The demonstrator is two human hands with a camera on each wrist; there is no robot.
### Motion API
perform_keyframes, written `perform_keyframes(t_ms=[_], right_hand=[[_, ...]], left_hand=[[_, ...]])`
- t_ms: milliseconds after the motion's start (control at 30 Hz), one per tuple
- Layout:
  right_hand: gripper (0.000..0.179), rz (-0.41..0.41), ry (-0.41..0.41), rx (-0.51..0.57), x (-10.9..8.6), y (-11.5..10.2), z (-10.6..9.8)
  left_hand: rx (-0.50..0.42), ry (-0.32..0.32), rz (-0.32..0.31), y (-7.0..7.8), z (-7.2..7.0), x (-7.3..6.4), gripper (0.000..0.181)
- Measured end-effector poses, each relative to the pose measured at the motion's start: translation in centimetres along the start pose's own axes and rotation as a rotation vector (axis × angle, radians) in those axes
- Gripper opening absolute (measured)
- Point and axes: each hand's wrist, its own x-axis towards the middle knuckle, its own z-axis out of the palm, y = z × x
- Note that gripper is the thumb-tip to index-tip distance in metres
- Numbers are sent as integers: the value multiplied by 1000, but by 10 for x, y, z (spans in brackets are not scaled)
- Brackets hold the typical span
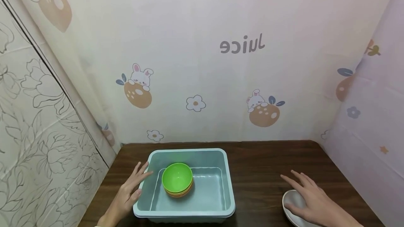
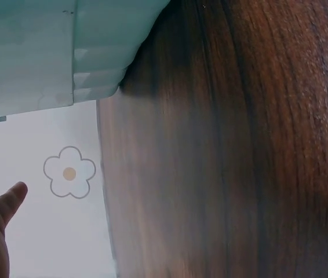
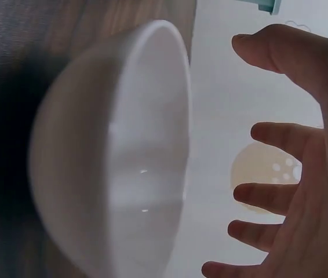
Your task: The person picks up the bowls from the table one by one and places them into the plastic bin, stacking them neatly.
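Observation:
A pale blue-green plastic basin (image 1: 208, 192) stands on the table, left of centre. Inside it, a green bowl (image 1: 177, 178) is stacked on an orange one (image 1: 180, 194). My left hand (image 1: 127, 192) is at the basin's left side, fingers spread near the rim; the basin's outer wall (image 2: 25, 58) fills the upper left of the left wrist view. Over at the right, my right hand (image 1: 310, 199) hovers above a white bowl (image 3: 77, 150), its fingers spread and apart from the bowl in the right wrist view. Nothing is held in either hand.
The dark wooden table (image 1: 255, 178) extends between the basin and the white bowl. Behind it hangs a printed cloth (image 1: 195, 62) with fruit and rabbits. Patterned panels (image 1: 41, 108) close off the left, and another cloth (image 1: 372, 132) the right.

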Motion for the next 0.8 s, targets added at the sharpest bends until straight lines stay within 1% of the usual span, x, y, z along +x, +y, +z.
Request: perform_keyframes(t_ms=[200, 367, 500, 667, 800], right_hand=[[73, 22, -8, 26, -9, 3, 8], [75, 1, 1, 22, -12, 7, 13], [76, -35, 0, 28, -14, 10, 20], [79, -103, 38, 16, -17, 11, 30], [79, -125, 41, -2, -17, 11, 34]], left_hand=[[-39, 0, 7, 1, 0, 0, 49], [-52, 0, 7, 0, 1, -1, 49], [-62, 6, 19, -2, 2, -2, 48], [-58, 20, 39, -3, 3, -1, 47], [-58, 25, 37, -2, 3, 0, 48]])
